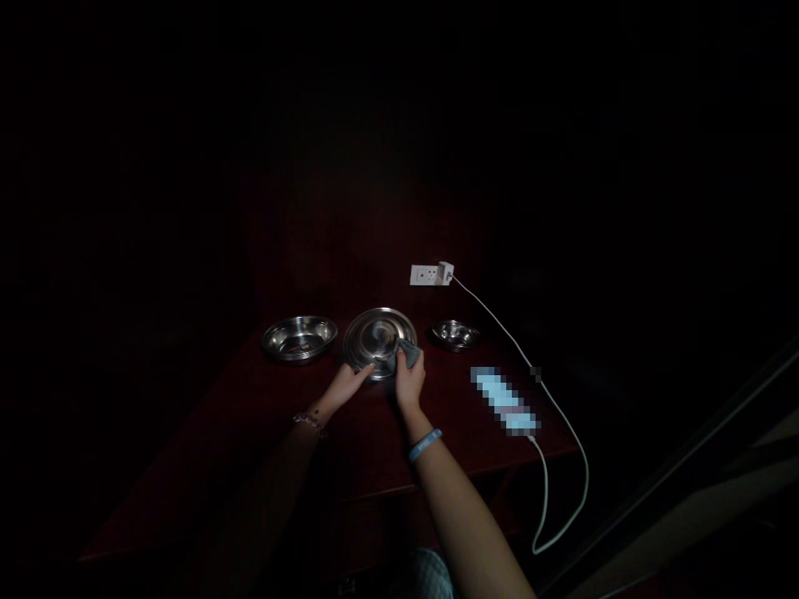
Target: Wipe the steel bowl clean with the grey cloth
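Observation:
A round, shiny steel lid or plate (pixel 368 334) is tilted up above the dark red table, its face turned toward me. My left hand (pixel 347 386) grips its lower left rim, with the thumb lying on the face. In my right hand (pixel 410 381) is a bunched grey cloth (pixel 405 354), pressed against the lower right of the steel face. The fingers of my left hand behind the rim are hidden.
Steel bowls (pixel 300 339) stand at the left and a smaller steel bowl (pixel 456 334) at the right. A blurred-out phone (pixel 504 401) lies on the table (pixel 374 449), its white cable (pixel 585 474) running to a charger (pixel 445 272) in the wall socket (pixel 422 275). The surroundings are very dark.

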Available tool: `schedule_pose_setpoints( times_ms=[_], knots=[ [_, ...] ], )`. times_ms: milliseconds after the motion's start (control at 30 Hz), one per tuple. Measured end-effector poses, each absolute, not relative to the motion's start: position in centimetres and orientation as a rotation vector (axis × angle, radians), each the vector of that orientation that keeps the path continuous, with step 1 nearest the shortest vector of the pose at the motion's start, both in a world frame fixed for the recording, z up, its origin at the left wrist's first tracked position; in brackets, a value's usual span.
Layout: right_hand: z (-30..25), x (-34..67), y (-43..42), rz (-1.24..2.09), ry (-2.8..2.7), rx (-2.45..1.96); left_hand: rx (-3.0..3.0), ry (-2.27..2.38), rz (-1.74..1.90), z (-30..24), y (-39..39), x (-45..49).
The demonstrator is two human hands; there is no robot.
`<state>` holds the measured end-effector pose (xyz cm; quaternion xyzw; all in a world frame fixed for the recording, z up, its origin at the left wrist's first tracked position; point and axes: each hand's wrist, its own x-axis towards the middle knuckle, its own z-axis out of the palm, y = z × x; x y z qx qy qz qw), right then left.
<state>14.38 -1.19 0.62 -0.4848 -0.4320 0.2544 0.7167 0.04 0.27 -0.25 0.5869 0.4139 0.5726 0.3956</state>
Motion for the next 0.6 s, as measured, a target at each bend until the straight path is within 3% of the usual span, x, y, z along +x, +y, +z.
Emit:
schedule_pose_setpoints(
  times_ms=[600],
  knots=[
    [0.1,14.6,-0.9,0.515,-0.944,-1.11,1.26,1.142,1.511,1.1,0.4,-0.3]
  ],
)
